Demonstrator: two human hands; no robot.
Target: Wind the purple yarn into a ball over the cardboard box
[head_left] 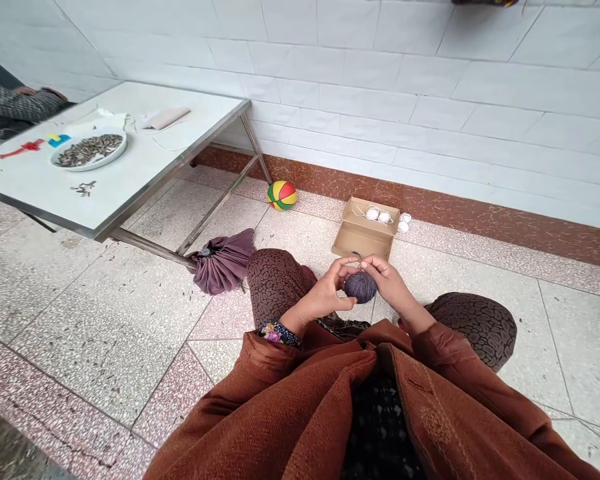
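A dark grey-purple ball of yarn (361,287) is between my two hands, above the floor in front of my lap. My left hand (327,290) curves around its left side, thumb low and index finger over the top. At the top right of the ball, my right hand (386,283) has thumb and fingertips pinched together, seemingly on the yarn; the strand itself is too fine to make out. Just beyond my fingers lies an open cardboard box (363,235). Inside it are two round white things (379,215) with white cord.
More white pieces (404,223) lie right of the box by the wall. A colourful ball (282,195) and a purple cloth bag (225,261) sit near the legs of a low table (145,160), which bears a plate of seed-like bits (90,152). Another person's sleeve (20,103) shows far left.
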